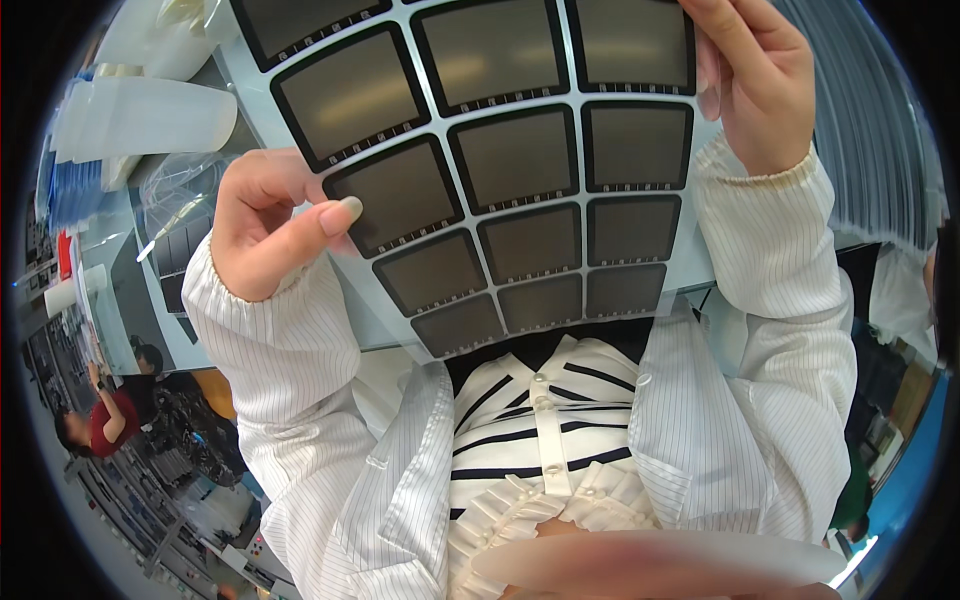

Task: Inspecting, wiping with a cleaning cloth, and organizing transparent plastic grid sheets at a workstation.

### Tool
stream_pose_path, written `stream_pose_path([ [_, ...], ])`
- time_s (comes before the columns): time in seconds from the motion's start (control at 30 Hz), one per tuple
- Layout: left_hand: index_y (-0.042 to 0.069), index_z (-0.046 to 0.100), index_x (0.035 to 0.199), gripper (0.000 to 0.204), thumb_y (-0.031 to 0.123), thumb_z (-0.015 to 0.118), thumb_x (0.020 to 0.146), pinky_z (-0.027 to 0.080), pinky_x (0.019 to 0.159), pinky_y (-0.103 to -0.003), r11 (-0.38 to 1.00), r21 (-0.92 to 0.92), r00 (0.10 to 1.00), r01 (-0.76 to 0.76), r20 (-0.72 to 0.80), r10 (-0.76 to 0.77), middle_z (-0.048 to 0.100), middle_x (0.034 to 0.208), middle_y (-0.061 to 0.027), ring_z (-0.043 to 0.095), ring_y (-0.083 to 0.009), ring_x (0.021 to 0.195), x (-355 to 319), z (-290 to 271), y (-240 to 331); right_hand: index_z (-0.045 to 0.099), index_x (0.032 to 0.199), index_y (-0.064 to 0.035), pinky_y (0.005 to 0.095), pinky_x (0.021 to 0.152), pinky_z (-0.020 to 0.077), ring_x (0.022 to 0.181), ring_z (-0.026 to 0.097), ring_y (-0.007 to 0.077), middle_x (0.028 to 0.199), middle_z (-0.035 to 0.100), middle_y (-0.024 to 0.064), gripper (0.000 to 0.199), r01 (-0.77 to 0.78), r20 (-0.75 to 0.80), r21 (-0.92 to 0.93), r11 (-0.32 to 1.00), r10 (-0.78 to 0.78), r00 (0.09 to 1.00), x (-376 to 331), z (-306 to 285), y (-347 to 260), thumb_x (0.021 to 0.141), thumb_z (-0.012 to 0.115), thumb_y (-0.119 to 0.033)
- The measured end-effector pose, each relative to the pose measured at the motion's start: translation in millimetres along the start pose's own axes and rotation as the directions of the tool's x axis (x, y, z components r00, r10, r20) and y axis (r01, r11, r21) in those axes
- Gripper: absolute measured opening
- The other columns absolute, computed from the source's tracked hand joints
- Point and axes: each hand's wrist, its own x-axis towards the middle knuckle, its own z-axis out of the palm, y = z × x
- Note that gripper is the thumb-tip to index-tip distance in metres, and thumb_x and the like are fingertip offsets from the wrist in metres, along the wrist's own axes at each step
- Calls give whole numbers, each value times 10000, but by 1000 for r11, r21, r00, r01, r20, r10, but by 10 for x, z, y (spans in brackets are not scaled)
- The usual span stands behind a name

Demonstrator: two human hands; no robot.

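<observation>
Holding a large clear plastic sheet [515, 160] with dark grey, black-bordered rectangles in three columns, up in front of the torso and above the pale blue table [365, 312]. Running out of frame at the top. Pinched at the left edge by the left hand [262, 215], thumb on the near face. Clamped at the upper right edge by the right hand [762, 88], partly cut off by the frame. Wearing a white pinstriped jacket [280, 390] with gathered cuffs. Left of the sheet: tapered translucent white plastic container [160, 115], crumpled clear plastic film [185, 185] just below. Right: tall stack of thin grey-blue sheets [868, 130]. Far left, well apart: person in a dark red top [110, 425].
</observation>
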Motion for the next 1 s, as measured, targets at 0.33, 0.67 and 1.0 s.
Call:
stream_pose_path([
  [0.33, 77, 467, 587, 257, 56, 620, 793, 351, 445, -210, 959, -242, 985, -151, -122, 124, 571, 533, -34, 500, -74, 457, -27, -10, -117, 650, 869, 34, 181, 312, 268, 332, 397, 54, 506, 541, 17, 181, 79, 42, 139, 987, -86, 995, 134, 135, -39, 918, 579, -125],
  [0.67, 6, 579, 687, 141, 103, 595, 788, 461, 565, -237, 987, -158, 999, -20, 40, 27, 612, 609, -55, 582, -111, 552, 10, -21, -48, 629, 897, 49, 161, 369, 338, 368, 419, 48, 515, 536, 4, 167, 100, 49, 234, 967, -114, 992, 175, -6, -3, 925, 562, -101],
  [1.0, -22, 622, 804, 125, 89, 573, 774, 478, 604, -250, 982, -177, 998, 59, 14, -57, 612, 701, -72, 596, -132, 602, 20, 13, 57, 630, 910, 38, 157, 372, 323, 359, 399, 38, 486, 508, -16, 184, 109, -33, 114, 988, -106, 994, 207, -75, -58, 935, 551, -126],
])
